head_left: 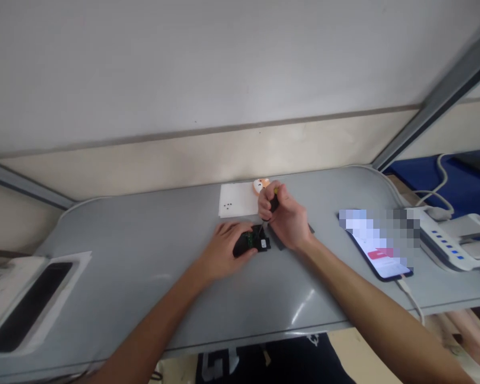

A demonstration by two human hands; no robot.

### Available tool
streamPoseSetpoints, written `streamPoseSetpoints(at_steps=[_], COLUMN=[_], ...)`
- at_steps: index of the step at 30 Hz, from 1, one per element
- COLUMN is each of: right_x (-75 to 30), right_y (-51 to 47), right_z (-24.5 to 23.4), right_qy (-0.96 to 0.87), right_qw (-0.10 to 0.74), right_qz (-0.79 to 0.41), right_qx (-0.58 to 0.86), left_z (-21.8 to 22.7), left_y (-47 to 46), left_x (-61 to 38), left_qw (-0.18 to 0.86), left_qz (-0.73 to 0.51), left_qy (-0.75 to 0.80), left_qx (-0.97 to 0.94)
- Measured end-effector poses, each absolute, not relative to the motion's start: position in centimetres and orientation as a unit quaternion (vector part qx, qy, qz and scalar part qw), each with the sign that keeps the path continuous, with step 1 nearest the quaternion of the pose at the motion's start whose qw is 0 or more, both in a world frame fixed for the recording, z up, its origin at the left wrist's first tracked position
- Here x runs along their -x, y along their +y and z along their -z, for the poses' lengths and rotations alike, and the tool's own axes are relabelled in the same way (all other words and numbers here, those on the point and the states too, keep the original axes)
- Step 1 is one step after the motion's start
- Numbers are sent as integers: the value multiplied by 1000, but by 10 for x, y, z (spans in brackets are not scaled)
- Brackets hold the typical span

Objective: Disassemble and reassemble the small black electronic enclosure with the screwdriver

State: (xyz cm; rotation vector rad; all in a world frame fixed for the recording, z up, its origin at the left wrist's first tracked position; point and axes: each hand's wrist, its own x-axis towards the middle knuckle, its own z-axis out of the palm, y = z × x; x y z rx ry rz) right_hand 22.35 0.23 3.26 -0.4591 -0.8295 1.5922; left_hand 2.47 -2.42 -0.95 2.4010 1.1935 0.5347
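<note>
My left hand (226,250) is closed around the left end of a small black electronic device (247,244), holding it against the grey table. A bit of green circuit board and a small white label show on the device. In my right hand (286,213) is a screwdriver (275,201) with a black and yellow handle, gripped in a fist. Its shaft points down to the device, though the exact contact of the tip is too small to make out. Partly hidden under my right wrist lies a dark flat piece (280,245).
Behind the hands lies white paper (239,200) with several tiny dark screws (228,206) and an orange-and-white animal figure (261,185). To the right are a lit phone (378,248) on a cable and a white power strip (444,242). A long black object (30,306) rests at left.
</note>
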Motion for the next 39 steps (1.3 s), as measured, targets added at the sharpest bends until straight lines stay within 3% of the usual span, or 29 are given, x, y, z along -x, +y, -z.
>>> streamPoseSetpoints(at_steps=[39], right_x=[-225], right_y=[-1], right_z=[-30], right_qy=[-398], right_qw=[584], right_qz=[-690], right_qx=[156], left_z=[14], left_y=[-20], left_x=[-22], left_qw=[149], left_qz=[-171], left_qy=[379], left_qx=[-897])
